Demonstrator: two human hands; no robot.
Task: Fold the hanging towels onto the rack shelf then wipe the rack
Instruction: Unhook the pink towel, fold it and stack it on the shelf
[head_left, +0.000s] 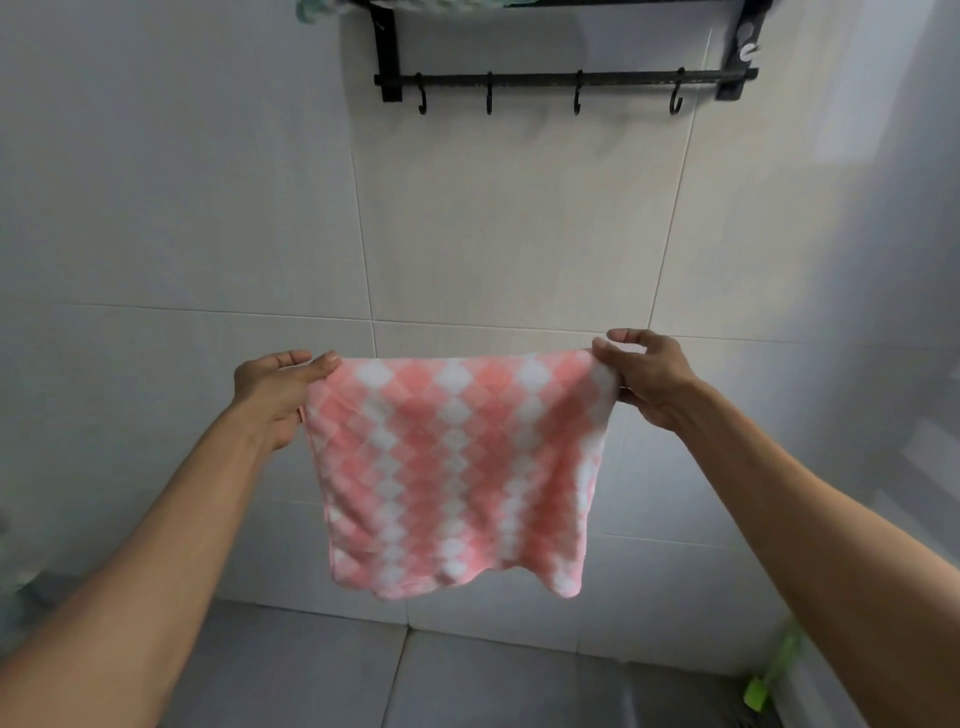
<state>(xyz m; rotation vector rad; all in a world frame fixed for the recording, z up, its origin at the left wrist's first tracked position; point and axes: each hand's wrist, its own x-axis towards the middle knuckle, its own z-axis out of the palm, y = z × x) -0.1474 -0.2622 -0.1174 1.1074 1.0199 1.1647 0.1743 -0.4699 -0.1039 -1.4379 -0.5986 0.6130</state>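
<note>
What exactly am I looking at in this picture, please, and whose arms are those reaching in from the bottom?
There is no machine here. The single picture comes from a wide-angle camera worn on a person's head, looking forward and down, so the two bare arms are the wearer's own.

The left hand and the right hand each pinch an upper corner of a pink and white towel with their fingers, holding it spread out in the air in front of a tiled wall.

Above it, a black rack is fixed to the wall. Its bar carries four hooks, all bare. At the very top edge, some cloth lies on the rack's shelf, mostly cut off by the frame.

Low on the right stands something bright green, too blurred to name.
</note>
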